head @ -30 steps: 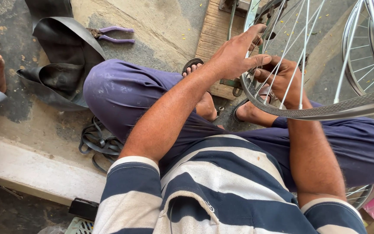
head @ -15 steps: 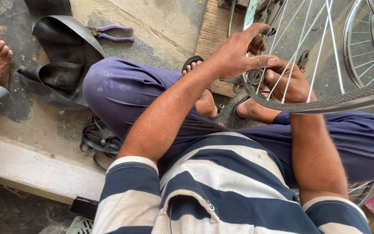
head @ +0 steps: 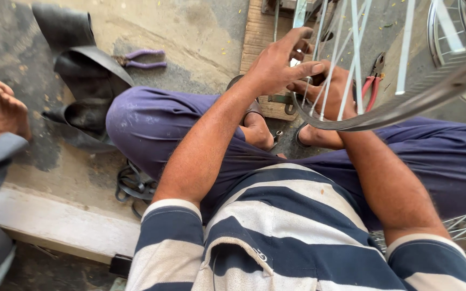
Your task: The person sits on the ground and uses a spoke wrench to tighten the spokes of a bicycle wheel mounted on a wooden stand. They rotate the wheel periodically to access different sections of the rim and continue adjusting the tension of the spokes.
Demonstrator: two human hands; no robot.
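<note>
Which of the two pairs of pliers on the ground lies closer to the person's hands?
The red-handled pliers, seen through the wheel's spokes just beside the right hand. The purple-handled pliers lie far off by the black rubber tube.

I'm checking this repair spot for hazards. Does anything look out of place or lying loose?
Yes, tools lie loose on the ground: purple-handled pliers beside the black rubber tyre pieces, and red-handled pliers behind the wheel rim that the left hand and right hand are working on.
</note>
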